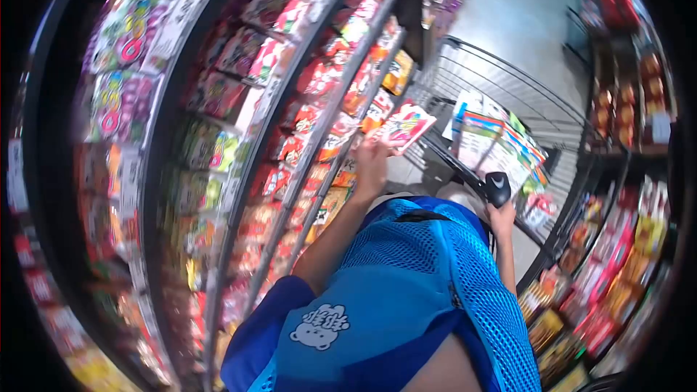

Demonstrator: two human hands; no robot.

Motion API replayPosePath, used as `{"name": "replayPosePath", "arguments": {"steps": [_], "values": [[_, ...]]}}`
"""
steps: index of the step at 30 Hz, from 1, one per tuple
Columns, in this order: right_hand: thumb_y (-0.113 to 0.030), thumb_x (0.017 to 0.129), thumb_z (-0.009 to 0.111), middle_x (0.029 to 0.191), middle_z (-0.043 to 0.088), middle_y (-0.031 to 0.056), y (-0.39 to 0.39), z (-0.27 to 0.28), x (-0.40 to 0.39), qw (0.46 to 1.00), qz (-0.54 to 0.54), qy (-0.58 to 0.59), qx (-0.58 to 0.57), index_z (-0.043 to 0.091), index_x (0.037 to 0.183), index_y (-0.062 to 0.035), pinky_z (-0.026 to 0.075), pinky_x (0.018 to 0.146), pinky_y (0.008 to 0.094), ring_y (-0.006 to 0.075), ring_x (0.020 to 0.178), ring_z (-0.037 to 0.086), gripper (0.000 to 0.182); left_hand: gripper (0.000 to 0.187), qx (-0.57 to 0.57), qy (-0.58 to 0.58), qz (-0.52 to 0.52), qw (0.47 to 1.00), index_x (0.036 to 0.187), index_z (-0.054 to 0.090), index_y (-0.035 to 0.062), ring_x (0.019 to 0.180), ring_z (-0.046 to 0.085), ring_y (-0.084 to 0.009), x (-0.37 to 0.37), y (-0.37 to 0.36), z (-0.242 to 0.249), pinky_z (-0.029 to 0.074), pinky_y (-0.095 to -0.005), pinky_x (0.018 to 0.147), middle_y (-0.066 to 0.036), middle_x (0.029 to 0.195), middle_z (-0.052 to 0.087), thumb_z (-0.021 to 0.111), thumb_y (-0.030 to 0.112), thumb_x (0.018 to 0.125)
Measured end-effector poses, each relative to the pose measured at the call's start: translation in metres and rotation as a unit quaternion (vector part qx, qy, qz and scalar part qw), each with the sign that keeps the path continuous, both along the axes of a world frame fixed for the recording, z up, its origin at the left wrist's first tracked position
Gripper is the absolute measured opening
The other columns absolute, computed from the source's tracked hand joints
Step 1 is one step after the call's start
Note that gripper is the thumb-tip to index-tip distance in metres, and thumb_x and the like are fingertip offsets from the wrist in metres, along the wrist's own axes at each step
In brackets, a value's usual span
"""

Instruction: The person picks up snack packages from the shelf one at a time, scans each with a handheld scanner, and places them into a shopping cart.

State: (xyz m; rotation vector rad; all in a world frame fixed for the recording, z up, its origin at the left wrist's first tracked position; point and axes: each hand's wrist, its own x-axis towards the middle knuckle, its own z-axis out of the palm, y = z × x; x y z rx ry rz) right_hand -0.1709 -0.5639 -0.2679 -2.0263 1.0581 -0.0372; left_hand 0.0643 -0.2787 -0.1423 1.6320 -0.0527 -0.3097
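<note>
My left hand [372, 167] is closed on the lower end of a pink and white snack packet [406, 129], holding it in front of the left shelves beside the shopping cart [508, 67]. My right hand [501, 216] is wrapped below a black round-headed handheld device [497, 187], right by the cart's black handle bar [454, 163]. Inside the cart, a stack of colourful printed bags [494, 138] lies close to the handle. A smaller red and white packet [541, 209] sits at the near right of the basket.
Tall shelves [247, 189] packed with bagged sweets and price tags [178, 25] line my left side. More shelves [617, 156] with boxes and packets stand close on the right. A pale floor [523, 3] stretches beyond the cart.
</note>
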Motion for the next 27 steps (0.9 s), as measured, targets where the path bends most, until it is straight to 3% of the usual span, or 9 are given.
{"name": "replayPosePath", "arguments": {"steps": [4, 11, 15, 20, 23, 24, 25, 26, 27], "values": [[-0.017, 0.070, 0.069, 0.083, 0.069, 0.0223, -0.017, 0.051, 0.040, 0.996, 0.029, 0.074, 0.033, 0.062, 0.103, 0.0055, 0.052, 0.079, 0.0407, 0.0318, 0.082, 0.069, 0.040, 0.027, -0.155, -0.041, 0.065, 0.985, 0.112, 0.047, -0.0026, 0.073, 0.066, -0.0165, -0.007, -0.030, -0.003, 0.055, -0.0270, 0.067, -0.014, 0.089, 0.067, 0.048, 0.023, 0.102], [-0.017, 0.068, 0.069, 0.088, 0.069, 0.0228, -0.103, 0.026, 0.063, 0.994, 0.089, 0.057, -0.014, 0.063, 0.103, 0.0043, 0.050, 0.082, 0.0394, 0.0319, 0.087, 0.068, 0.041, 0.022, -0.138, 0.051, 0.125, 0.981, 0.110, 0.048, 0.0022, 0.071, 0.064, -0.0140, 0.006, -0.053, 0.022, 0.051, -0.0270, 0.063, -0.010, 0.088, 0.064, 0.047, 0.023, 0.102], [-0.018, 0.068, 0.068, 0.088, 0.069, 0.0218, -0.123, 0.029, 0.070, 0.995, 0.081, 0.059, -0.014, 0.063, 0.101, 0.0044, 0.049, 0.081, 0.0384, 0.0307, 0.086, 0.068, 0.040, 0.018, -0.289, 0.014, 0.118, 0.950, 0.103, 0.055, 0.0031, 0.068, 0.058, -0.0149, 0.018, -0.056, 0.028, 0.047, -0.0269, 0.059, -0.010, 0.093, 0.062, 0.043, 0.015, 0.096], [-0.018, 0.068, 0.068, 0.090, 0.069, 0.0220, -0.132, 0.033, 0.078, 0.998, 0.054, 0.041, -0.003, 0.063, 0.100, 0.0045, 0.049, 0.082, 0.0381, 0.0304, 0.087, 0.067, 0.039, 0.015, -0.367, 0.119, 0.123, 0.914, 0.085, 0.053, 0.0056, 0.070, 0.051, -0.0155, 0.047, -0.068, 0.028, 0.043, -0.0282, 0.064, -0.007, 0.082, 0.055, 0.044, 0.018, 0.084], [-0.019, 0.069, 0.070, 0.087, 0.068, 0.0209, -0.135, 0.051, 0.087, 0.998, 0.040, 0.058, 0.006, 0.063, 0.099, 0.0041, 0.049, 0.081, 0.0369, 0.0282, 0.085, 0.067, 0.038, 0.020, -0.437, 0.158, -0.068, 0.883, 0.083, 0.050, 0.0089, 0.066, 0.046, -0.0161, 0.072, -0.084, 0.037, 0.039, -0.0290, 0.058, -0.006, 0.078, 0.050, 0.043, 0.027, 0.090], [-0.021, 0.070, 0.072, 0.085, 0.068, 0.0177, -0.142, 0.055, 0.092, 0.993, 0.072, 0.066, 0.069, 0.064, 0.098, 0.0045, 0.049, 0.079, 0.0360, 0.0238, 0.082, 0.065, 0.039, 0.020, -0.487, 0.146, -0.144, 0.849, 0.081, 0.048, 0.0099, 0.067, 0.045, -0.0164, 0.084, -0.094, 0.029, 0.039, -0.0307, 0.060, -0.004, 0.074, 0.046, 0.046, 0.028, 0.090], [-0.021, 0.070, 0.072, 0.079, 0.067, 0.0191, -0.142, 0.038, 0.091, 0.996, 0.084, 0.005, 0.021, 0.061, 0.098, 0.0072, 0.050, 0.073, 0.0386, 0.0265, 0.075, 0.065, 0.042, 0.019, -0.549, 0.180, -0.217, 0.787, 0.079, 0.047, 0.0114, 0.068, 0.044, -0.0168, 0.090, -0.103, 0.029, 0.038, -0.0318, 0.061, -0.003, 0.073, 0.044, 0.049, 0.027, 0.090], [-0.023, 0.071, 0.073, 0.081, 0.067, 0.0152, -0.124, 0.065, 0.103, 0.995, 0.081, -0.044, 0.040, 0.062, 0.099, 0.0064, 0.049, 0.074, 0.0370, 0.0238, 0.076, 0.063, 0.042, 0.019, -0.584, 0.223, -0.261, 0.735, 0.081, 0.046, 0.0094, 0.066, 0.043, -0.0170, 0.097, -0.113, 0.033, 0.039, -0.0318, 0.060, -0.004, 0.071, 0.043, 0.052, 0.026, 0.087], [-0.023, 0.072, 0.075, 0.086, 0.068, 0.0106, -0.086, 0.144, 0.126, 0.995, 0.056, -0.036, 0.075, 0.063, 0.100, 0.0052, 0.049, 0.077, 0.0357, 0.0212, 0.079, 0.061, 0.042, 0.019, -0.615, 0.269, -0.302, 0.677, 0.082, 0.046, 0.0075, 0.064, 0.043, -0.0172, 0.102, -0.122, 0.040, 0.039, -0.0319, 0.059, -0.004, 0.070, 0.042, 0.054, 0.025, 0.084]]}}
